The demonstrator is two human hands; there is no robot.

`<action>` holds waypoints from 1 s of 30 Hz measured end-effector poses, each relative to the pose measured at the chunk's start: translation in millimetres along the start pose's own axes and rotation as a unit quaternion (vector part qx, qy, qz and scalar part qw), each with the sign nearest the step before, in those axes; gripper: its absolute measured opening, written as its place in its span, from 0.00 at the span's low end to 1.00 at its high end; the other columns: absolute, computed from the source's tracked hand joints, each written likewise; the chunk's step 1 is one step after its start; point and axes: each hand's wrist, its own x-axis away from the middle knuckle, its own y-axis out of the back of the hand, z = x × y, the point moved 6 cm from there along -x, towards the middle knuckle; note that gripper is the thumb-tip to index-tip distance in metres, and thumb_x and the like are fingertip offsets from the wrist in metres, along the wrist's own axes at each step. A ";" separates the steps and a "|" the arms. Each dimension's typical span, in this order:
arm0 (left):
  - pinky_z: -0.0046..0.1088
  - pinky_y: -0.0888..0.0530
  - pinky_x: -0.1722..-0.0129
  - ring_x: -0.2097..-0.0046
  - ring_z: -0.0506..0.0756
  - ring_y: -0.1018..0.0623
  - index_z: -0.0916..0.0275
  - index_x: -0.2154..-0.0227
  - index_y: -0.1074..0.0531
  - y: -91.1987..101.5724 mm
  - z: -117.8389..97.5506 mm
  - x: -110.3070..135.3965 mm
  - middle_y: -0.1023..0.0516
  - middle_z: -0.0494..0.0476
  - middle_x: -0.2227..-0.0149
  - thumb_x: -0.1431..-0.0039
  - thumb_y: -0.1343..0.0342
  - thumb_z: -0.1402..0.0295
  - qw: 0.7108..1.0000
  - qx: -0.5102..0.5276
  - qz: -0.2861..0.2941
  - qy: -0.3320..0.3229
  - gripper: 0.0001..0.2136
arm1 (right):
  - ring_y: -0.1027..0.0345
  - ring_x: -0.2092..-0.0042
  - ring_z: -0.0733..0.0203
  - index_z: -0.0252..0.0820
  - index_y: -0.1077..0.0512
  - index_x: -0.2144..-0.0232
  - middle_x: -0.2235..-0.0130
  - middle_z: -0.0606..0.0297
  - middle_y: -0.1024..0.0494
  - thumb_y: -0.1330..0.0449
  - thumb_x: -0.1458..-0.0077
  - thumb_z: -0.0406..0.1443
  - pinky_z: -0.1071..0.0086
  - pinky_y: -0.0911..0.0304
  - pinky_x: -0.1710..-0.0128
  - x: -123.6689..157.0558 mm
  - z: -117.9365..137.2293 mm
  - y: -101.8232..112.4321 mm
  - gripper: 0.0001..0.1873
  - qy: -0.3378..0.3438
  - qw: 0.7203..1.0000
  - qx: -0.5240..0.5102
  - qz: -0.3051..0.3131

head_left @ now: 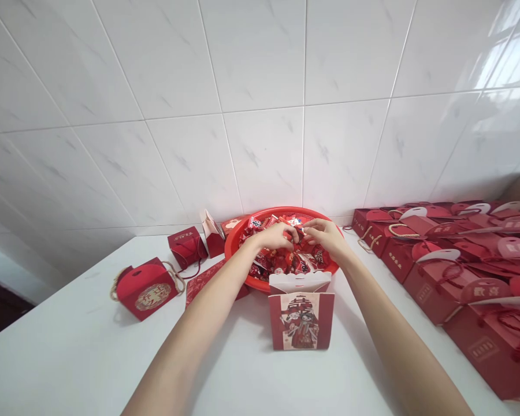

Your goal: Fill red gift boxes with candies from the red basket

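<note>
A round red plastic basket (pixel 281 209) holds many wrapped candies (pixel 281 263) in red and white packaging. Inside it, my left hand (pixel 279 236) rests over the candies with its fingers curled down, and whatever they grip is hidden. Close by on the right, my right hand (pixel 325 236) has its thumb and fingers pinched at a small wrapped candy. Between my forearms, in front of the basket, stands an upright red gift box (pixel 301 321) with a printed couple on its front and a raised white scalloped flap. Its inside is hidden from me.
Rows of red gift boxes (pixel 437 283) with cord handles fill the right side of the white table (pixel 91 358). At left sit a rope-handled red box (pixel 149 289), a smaller dark red box (pixel 188 247) and a flat red patterned piece (pixel 203 282). A tiled wall (pixel 264 156) rises behind.
</note>
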 end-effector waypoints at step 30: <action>0.37 0.35 0.39 0.40 0.58 0.29 0.63 0.41 0.31 24.8 0.4 5.0 0.18 0.59 0.51 0.34 0.54 0.66 0.953 0.237 -0.187 -0.032 0.21 | 0.25 0.70 0.64 0.40 0.27 0.70 0.69 0.64 0.20 0.33 0.48 0.37 0.71 0.28 0.67 5.7 2.7 -9.7 0.07 -0.008 0.998 -0.012 0.064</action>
